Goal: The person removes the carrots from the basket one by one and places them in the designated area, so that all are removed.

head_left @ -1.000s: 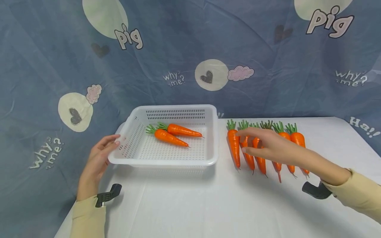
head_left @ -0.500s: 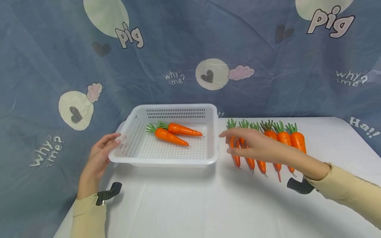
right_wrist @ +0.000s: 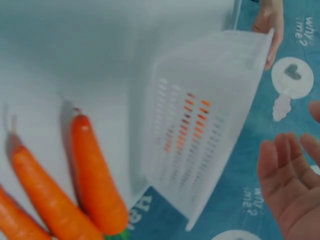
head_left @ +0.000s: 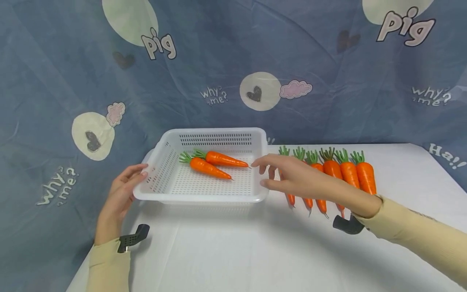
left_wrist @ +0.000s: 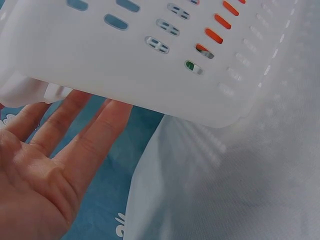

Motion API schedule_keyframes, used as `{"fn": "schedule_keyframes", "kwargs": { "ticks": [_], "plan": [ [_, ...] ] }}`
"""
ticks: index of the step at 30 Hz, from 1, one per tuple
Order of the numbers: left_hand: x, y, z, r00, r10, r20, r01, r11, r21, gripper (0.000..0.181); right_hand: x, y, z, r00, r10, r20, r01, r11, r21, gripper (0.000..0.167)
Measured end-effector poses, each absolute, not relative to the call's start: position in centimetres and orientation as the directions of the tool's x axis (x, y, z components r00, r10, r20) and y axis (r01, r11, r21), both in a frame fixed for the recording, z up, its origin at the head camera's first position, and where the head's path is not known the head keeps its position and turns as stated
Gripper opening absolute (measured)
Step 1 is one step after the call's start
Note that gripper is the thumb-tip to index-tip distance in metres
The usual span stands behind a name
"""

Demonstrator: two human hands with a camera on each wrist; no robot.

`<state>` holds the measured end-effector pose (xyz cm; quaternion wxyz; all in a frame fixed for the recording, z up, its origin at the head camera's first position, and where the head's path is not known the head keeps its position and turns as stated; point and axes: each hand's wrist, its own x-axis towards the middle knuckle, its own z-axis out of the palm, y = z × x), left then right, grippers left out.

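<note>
The basket (head_left: 200, 198) sits on the desk (head_left: 219, 251) with two carrots (head_left: 209, 168) lying close together inside it, their green ends toward its left wall. Six more carrots (head_left: 331, 168) lie in a row just right of the basket. Behind the basket hangs a blue cloth (head_left: 204, 61). The hands are apart, one at each end of the basket. The left hand (head_left: 118, 194) touches its left rim; the left wrist view gives me what the head view hides, nearly straight fingers reaching under that rim. The right hand (head_left: 288, 172) is over the basket's right rim, fingers spread and loosely bent, holding nothing; whether it touches I cannot tell. Only the right wrist view shows the basket's right wall from outside, orange showing through its slots (right_wrist: 200, 120).
</note>
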<state>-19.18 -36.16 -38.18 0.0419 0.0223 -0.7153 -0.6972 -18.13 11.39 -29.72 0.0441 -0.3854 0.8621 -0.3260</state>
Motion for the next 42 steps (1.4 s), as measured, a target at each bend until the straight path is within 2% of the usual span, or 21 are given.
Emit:
{"fn": "schedule_keyframes", "kwargs": {
  "ticks": [6,13,28,42],
  "plan": [
    [-19.3,-36.3,-38.3,-0.996,-0.088,0.027,0.025,0.018,1.0,0.036,-19.4,9.9,-28.5,-0.697,-0.708,0.117,-0.626,0.52,-0.582,0.047],
    [-19.3,-36.3,-38.3,-0.995,-0.099,0.013,0.01,0.029,1.0,0.04,-21.3,8.6,-26.8,-0.668,-0.734,0.122,-0.651,0.498,-0.572,0.05],
    [-19.3,-36.3,-38.4,-0.995,-0.103,0.006,0.002,0.041,0.999,0.04,-25.1,5.3,-25.2,-0.634,-0.77,0.072,-0.676,0.507,-0.534,0.046],
    [-19.4,-36.2,-38.4,-0.994,-0.106,0.021,0.015,0.055,0.998,0.042,-28.3,2.2,-23.6,-0.62,-0.784,0.043,-0.666,0.497,-0.556,0.043]
  ]
}}
